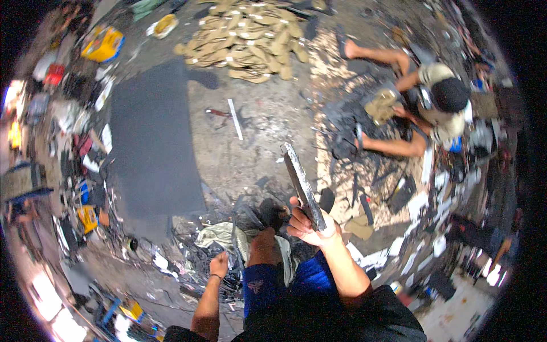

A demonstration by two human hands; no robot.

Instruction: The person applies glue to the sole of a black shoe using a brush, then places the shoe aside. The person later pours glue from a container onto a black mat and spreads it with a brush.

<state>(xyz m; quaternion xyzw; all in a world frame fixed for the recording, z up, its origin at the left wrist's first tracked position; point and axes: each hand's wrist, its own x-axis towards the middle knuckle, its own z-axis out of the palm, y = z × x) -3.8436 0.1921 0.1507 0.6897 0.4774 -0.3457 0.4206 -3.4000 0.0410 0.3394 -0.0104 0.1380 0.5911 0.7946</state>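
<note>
My right hand (310, 225) grips a long dark bar (302, 185) with a worn, silvery face, raised in front of my knees and tilted toward the far left. Its exact kind I cannot make out. Lower and to the left, my left hand (219, 265) is closed, with a dark band at the wrist; whatever it may hold is hidden. Beside it lies a pale crumpled cloth (219, 235) among dark scraps. Farther out on the floor are a white straight strip (235, 118) and a thin reddish-brown tool (218, 113).
A large dark sheet (151, 142) covers the floor at left. Tan sole-shaped pieces (245, 40) are heaped at the far side. On the right another person (447, 97) sits with legs spread, handling tan soles (380, 107). Yellow boxes (103, 44) and litter line the left edge.
</note>
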